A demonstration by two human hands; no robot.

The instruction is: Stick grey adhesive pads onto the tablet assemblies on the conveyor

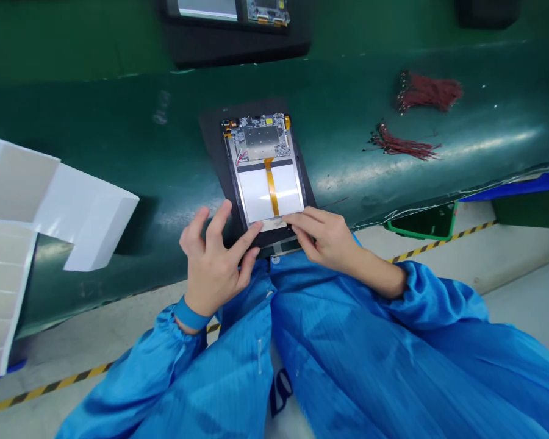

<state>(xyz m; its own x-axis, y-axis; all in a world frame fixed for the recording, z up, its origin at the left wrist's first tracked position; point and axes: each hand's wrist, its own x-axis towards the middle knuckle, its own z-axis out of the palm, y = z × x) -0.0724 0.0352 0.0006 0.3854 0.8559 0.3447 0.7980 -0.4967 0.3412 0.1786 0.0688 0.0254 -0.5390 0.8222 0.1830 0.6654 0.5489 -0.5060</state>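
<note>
Tablet (263, 171), flat, rectangular, touching left hand (213, 262), right hand (324, 241)

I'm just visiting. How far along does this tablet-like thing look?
It looks part-built. Done: a circuit board and white panel sit in a frame, linked by an orange ribbon cable. In hand: the left hand and right hand have fingertips at the frame's lower edge. Left: the board is uncovered, and two bundles of red wires lie loose on the green bench.
</note>
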